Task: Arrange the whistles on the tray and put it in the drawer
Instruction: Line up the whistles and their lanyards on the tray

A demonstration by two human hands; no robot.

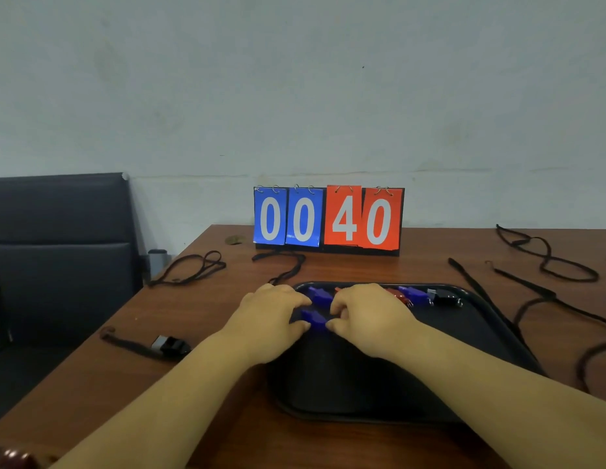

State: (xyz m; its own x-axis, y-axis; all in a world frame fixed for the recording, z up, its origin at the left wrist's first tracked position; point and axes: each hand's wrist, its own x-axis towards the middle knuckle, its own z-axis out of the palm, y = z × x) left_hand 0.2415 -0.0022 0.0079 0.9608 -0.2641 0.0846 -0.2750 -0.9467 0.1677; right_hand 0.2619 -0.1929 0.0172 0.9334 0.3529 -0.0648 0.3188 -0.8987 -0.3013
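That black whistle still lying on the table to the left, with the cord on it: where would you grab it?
Grip the black whistle across its dark rounded body, coming from above with the left hand, which is nearer. It lies flat on the table, so its two sides look free for finger and thumb. Its cord trails left, so it would probably drag behind.

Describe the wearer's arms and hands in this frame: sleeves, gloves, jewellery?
Both forearms are bare, with no sleeves in view. The left hand and right hand wear no gloves, and no rings or watch are visible. A dark red, glossy beaded object shows at the bottom-left corner, possibly a bracelet.
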